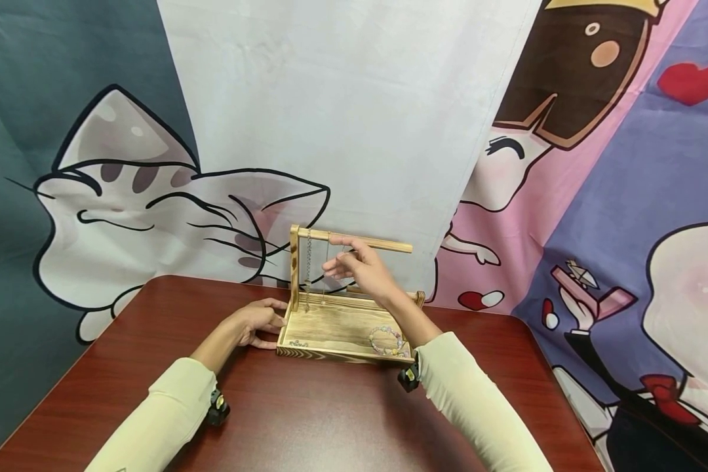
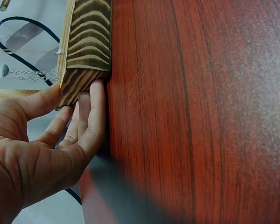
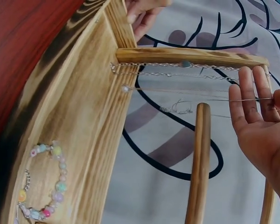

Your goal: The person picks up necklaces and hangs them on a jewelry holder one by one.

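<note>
A wooden jewelry stand (image 1: 336, 328) with a shallow tray and an overhead bar (image 1: 389, 245) sits on the table. My left hand (image 1: 258, 324) grips the tray's left end, its thumb at the rim and fingers against the end wall in the left wrist view. Up by the bar, my right hand (image 1: 360, 265) pinches a thin necklace (image 3: 214, 99) between thumb and fingers. A thicker chain necklace (image 1: 309, 262) with a grey-green bead (image 3: 185, 64) hangs beside the left post. Another fine necklace with a small pearl-like pendant (image 3: 125, 88) hangs next to it.
A pastel beaded bracelet (image 3: 60, 186) lies at the tray's right side. Behind the tray runs a lower wooden rod (image 3: 199, 158). The red-brown table (image 1: 307, 419) ends close behind the stand, against a cartoon-printed cloth (image 1: 354, 131).
</note>
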Motion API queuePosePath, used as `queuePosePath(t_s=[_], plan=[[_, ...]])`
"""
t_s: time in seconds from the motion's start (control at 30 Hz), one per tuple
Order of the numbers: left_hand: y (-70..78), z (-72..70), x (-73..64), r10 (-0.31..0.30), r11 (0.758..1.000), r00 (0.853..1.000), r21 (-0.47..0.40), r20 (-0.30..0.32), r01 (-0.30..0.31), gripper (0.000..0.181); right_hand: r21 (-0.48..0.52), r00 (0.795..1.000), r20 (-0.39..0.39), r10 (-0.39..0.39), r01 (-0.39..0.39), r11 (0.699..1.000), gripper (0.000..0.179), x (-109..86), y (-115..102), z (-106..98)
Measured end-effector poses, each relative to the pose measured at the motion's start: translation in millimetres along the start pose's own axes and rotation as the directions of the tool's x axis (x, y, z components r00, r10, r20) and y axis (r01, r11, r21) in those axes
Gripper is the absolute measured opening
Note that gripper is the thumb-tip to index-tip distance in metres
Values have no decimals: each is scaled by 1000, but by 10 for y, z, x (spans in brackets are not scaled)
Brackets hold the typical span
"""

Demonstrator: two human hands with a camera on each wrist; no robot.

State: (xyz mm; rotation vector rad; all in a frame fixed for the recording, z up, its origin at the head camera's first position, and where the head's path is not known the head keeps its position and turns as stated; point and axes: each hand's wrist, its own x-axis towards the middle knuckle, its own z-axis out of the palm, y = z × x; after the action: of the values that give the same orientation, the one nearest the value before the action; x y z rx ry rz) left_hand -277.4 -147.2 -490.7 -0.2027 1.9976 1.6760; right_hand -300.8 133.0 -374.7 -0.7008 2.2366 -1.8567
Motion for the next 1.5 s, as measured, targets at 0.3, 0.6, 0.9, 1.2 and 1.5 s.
queuePosePath(t_s=[0.3, 0.6, 0.9, 1.2, 1.5], plan=[[-4, 2, 16, -2, 1000, 1000, 4, -10, 2, 60, -135, 1000, -15, 24, -26, 990, 42, -72, 96, -19], [-9, -19, -2, 8, 1000, 1000, 11, 0, -8, 61, -209, 1000, -7, 19, -20, 978, 48, -96, 169, -33], [-21, -27, 14, 3, 1000, 1000, 2, 2, -3, 61, -289, 998, -53, -22, 6, 957, 51, -170, 229, -75], [-13, -14, -13, 2, 1000, 1000, 2, -3, -2, 61, -286, 985, -162, -55, 6, 958, 46, -325, 322, -68], [-20, -15, 10, -3, 1000, 1000, 2, -9, 3, 61, -479, 948, -207, -243, 118, 870, 44, -516, 327, 75]])
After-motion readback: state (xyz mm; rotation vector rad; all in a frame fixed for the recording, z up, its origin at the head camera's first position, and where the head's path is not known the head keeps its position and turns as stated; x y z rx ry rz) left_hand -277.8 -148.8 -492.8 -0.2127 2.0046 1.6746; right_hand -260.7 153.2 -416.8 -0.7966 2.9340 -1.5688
